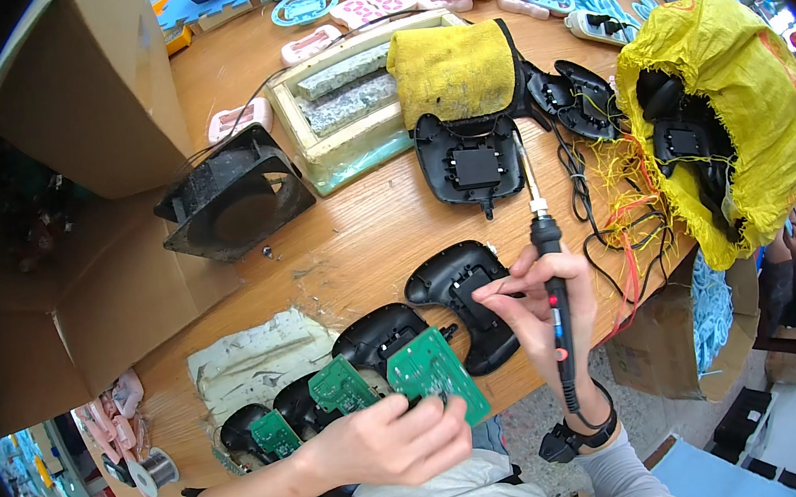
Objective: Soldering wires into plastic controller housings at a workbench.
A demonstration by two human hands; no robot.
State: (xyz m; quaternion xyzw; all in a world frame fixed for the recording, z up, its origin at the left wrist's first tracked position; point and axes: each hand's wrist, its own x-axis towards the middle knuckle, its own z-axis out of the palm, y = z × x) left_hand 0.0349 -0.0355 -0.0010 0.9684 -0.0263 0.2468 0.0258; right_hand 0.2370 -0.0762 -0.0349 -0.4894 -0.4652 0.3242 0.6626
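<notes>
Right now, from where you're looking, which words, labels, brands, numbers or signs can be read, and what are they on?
No text reads clearly here.
Yellow sack: faint reddish marks, too blurred to read.
Green circuit board in the left hand: pale marks, too small to read.
Soldering iron in the right hand: any lettering is too small to make out.

Bench wood, smooth, slight sheen; shells matt plas.; iron metal-shafted, plas.-handled; cloth rough, fuzzy; sack woven plas., frayed; boxes matt cardbd.
</notes>
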